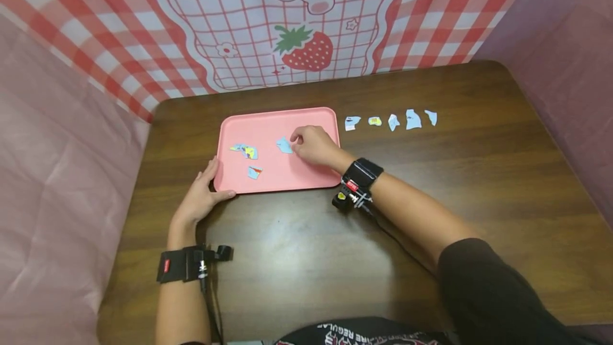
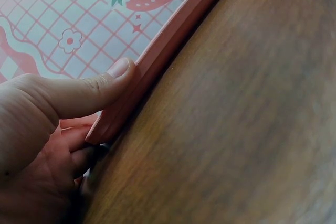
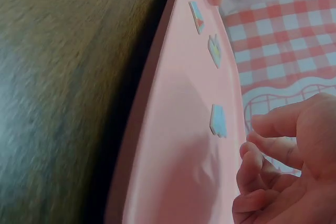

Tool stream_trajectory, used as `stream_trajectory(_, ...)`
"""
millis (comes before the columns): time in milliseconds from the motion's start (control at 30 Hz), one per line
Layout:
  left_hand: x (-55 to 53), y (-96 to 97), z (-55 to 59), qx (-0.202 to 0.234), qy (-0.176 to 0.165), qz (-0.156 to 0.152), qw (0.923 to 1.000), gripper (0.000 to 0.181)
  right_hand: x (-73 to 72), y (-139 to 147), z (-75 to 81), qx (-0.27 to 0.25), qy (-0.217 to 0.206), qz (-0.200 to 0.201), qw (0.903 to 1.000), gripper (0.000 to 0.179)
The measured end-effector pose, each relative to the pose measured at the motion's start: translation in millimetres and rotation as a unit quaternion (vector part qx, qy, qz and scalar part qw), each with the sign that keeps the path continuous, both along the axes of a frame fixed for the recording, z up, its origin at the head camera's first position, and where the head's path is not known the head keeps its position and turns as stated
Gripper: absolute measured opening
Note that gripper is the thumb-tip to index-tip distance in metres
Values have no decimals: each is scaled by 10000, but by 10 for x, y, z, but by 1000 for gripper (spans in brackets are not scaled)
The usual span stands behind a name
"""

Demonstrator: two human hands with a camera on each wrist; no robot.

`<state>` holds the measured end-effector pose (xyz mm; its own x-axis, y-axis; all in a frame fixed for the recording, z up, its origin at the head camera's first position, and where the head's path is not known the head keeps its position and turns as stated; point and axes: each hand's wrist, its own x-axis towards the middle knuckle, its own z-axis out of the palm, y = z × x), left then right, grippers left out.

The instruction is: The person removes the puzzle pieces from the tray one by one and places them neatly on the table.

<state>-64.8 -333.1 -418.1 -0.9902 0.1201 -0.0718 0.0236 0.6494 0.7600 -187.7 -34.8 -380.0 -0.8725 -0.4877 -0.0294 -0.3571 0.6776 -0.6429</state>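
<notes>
A pink tray lies on the wooden table. My left hand holds its near left corner, the thumb on the front rim and the other fingers along the left side. Over the right half of the tray is my right hand, its fingers loosely curled with nothing between them in the right wrist view. Just left of its fingertips lies a light blue puzzle piece. Farther left in the tray are a blue-and-yellow cluster of pieces and, in front of it, a blue piece with a red streak.
Right of the tray, several irregular pieces lie in a row on the table, among them a yellow-centred one and a larger blue one. A red-and-white strawberry cloth hangs behind. Cables trail from both wrist cameras.
</notes>
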Motion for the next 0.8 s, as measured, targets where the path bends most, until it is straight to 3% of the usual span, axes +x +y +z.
stream_trajectory(400,10,-16,-2,-35,-12,-16,10000,99,-85,-155,-134,389,11,-103,9992,35)
stream_trajectory(800,-4,-6,16,34,-17,-25,10000,99,-110,-195,-126,753,34,-54,9971,47)
